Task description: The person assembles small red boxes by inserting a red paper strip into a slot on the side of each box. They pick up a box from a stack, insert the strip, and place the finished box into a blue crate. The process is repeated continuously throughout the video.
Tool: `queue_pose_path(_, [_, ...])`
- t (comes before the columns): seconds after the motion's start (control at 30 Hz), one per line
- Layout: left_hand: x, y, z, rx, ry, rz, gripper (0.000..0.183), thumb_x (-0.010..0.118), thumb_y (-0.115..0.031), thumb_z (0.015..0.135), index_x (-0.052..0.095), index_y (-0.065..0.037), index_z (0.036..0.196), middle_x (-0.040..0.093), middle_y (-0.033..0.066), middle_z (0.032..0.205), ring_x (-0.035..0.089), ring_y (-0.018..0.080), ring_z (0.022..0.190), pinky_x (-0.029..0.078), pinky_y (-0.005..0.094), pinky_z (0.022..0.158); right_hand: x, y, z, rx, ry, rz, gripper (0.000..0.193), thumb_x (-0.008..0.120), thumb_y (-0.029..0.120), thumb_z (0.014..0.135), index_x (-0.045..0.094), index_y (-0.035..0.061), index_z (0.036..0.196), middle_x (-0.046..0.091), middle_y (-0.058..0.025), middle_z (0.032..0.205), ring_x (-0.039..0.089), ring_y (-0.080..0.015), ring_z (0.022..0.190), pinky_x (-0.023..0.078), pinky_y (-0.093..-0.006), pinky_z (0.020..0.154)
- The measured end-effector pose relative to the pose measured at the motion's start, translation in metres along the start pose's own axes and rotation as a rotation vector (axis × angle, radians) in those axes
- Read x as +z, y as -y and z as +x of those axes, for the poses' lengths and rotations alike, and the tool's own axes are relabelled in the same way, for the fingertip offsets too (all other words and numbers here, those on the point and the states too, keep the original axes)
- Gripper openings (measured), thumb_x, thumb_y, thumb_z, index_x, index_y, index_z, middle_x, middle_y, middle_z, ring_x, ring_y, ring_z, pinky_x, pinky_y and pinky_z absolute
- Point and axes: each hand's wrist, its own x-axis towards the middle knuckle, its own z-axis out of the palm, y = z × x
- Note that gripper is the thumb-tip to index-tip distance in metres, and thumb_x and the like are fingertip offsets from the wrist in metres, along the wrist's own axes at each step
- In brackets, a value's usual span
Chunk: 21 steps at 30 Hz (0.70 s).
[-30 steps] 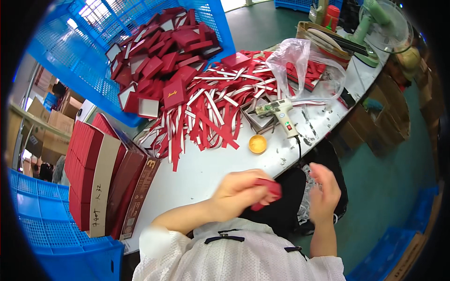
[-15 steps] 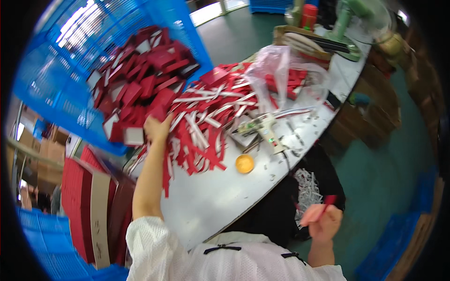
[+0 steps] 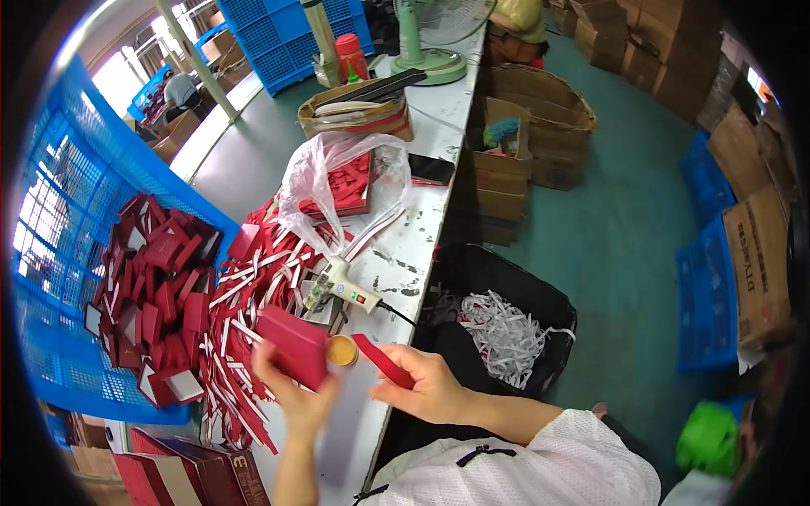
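My left hand grips a small dark-red box, held above the white table and slightly blurred. Close by on its right, my right hand pinches a short red ribbon strip, its free end pointing toward the box but apart from it. A round yellow pot shows just beyond, between box and strip. Past it lies a cream glue gun with a black cord. Red and white ribbon strips are heaped left of the gun.
A blue plastic crate at left holds many red boxes. A clear plastic bag, a phone and a green fan occupy the table further off. Right of the table, a black bin contains white paper strips; cartons stand beyond.
My left hand has come away from the crate's pile with a red box. My right hand has moved in from the right with its red strip. The view has turned rightward.
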Motion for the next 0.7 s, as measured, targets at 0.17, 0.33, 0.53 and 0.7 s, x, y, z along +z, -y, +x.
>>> queue_pose_path(0.17, [0.026,-0.05,-0.034,0.156,0.024,-0.115,0.088,0.073,-0.022,0.052,0.016,-0.008,0.118,0.021,0.0155,0.122,0.027,0.0264,0.113,0.03,0.039,0.088,-0.008,0.012,-0.008,0.069,-0.129,0.015,0.028,0.069,0.009,0.064,0.047,0.0015,0.079,0.052,0.0013,0.062,0.048,-0.0027,0.053,0.039,-0.0175,0.046])
queue_pose_path(0.33, [0.027,-0.059,-0.031,-0.403,0.294,-1.339,0.064,0.057,-0.033,0.075,0.025,-0.006,0.123,0.039,0.0105,0.118,0.038,0.0241,0.111,0.033,0.0399,0.09,-0.036,0.009,0.005,0.341,-0.265,0.687,0.023,0.06,-0.001,0.067,0.04,0.0094,0.072,0.051,-0.0027,0.068,0.049,-0.0055,0.053,0.038,-0.0181,0.039])
queue_pose_path(0.53, [0.035,-0.078,-0.023,-0.432,0.117,-1.407,0.034,0.038,-0.021,0.087,0.034,-0.006,0.117,0.045,0.0091,0.113,0.046,0.0201,0.103,0.039,0.0378,0.085,-0.048,-0.014,0.009,0.374,-0.211,0.371,0.013,0.05,0.015,0.082,0.046,0.0026,0.079,0.055,-0.0056,0.068,0.054,-0.0091,0.052,0.043,-0.0181,0.044])
queue_pose_path(0.7, [0.039,-0.089,-0.016,-0.512,-0.084,-1.363,0.023,0.033,-0.019,0.089,0.042,-0.002,0.102,0.054,0.0097,0.093,0.056,0.0176,0.082,0.048,0.0314,0.07,-0.041,0.023,-0.014,0.168,0.082,0.193,0.018,0.047,0.014,0.083,0.051,-0.0009,0.073,0.054,-0.0074,0.067,0.054,-0.0135,0.057,0.043,-0.0226,0.052])
